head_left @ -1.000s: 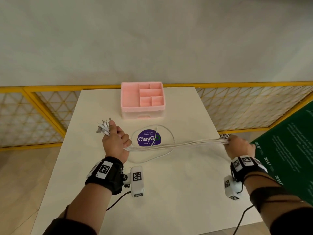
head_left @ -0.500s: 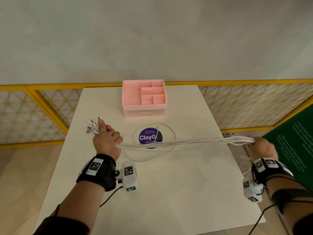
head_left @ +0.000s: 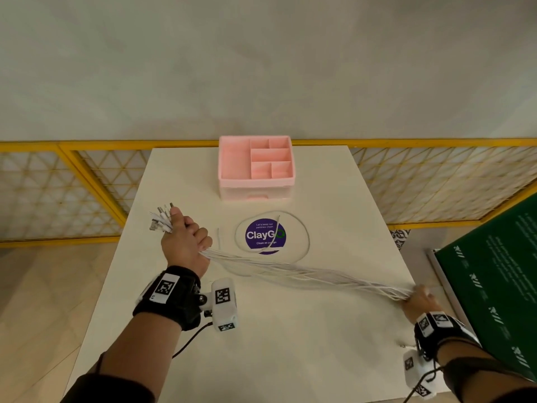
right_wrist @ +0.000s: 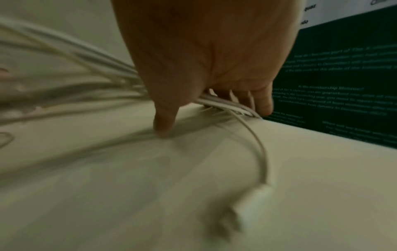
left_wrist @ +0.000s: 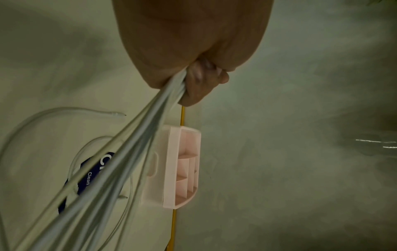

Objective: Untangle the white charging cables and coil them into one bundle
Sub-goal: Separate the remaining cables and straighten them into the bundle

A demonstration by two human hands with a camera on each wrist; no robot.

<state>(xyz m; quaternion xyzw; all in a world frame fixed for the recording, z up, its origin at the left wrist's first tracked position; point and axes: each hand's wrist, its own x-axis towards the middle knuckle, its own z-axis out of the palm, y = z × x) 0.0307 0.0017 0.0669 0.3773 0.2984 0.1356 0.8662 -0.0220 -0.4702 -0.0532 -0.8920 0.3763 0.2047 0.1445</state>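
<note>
The left hand (head_left: pixel 186 242) clenches the cables (head_left: pixel 305 274) just behind their plugs (head_left: pixel 161 219), so that the ends stay aligned. The right hand (head_left: pixel 420 301), low at the counter (head_left: pixel 290 344) edge, grips the same cables further along, stretching them in a straight run above the counter, probably to comb out crossings before coiling. One more cable (head_left: pixel 302 239) lies looped around the sticker (head_left: pixel 266 235), outside the bundle.

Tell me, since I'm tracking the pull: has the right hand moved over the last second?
Yes. The right hand has slid right and toward the person, away from the ClayGo sticker, to the table's near-right edge.
</note>
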